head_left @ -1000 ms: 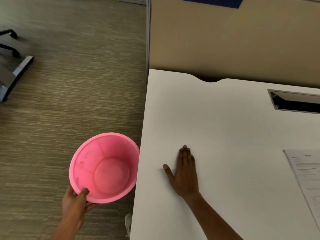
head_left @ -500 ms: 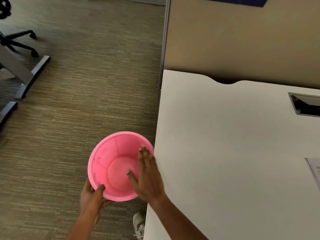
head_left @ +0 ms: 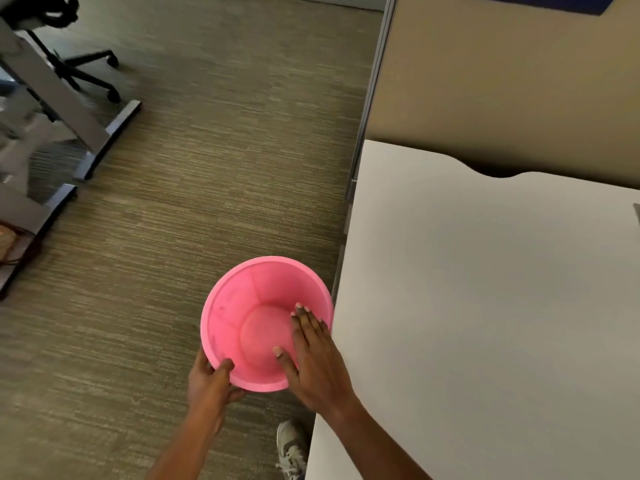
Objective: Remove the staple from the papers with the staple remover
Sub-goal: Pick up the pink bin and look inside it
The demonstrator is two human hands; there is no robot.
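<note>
Striped olive carpet (head_left: 207,161) runs beside a white desk (head_left: 491,306) backed by a tan partition (head_left: 502,81), with a black office chair base (head_left: 88,69) and grey desk legs (head_left: 65,98) far left.

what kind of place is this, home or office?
Probably an open-plan office: beige cubicle partition behind the white desk, a wheeled chair base on low-pile carpet, and a pink waste bin held by the left hand.

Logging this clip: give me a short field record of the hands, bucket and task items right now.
left hand: grips pink bucket at its near rim, thumb inside
right hand: flat, fingers straight, over the bucket's right side
bucket: mouth up, beside the desk edge, nothing seen inside
papers: not in view
staple remover: not in view
</note>
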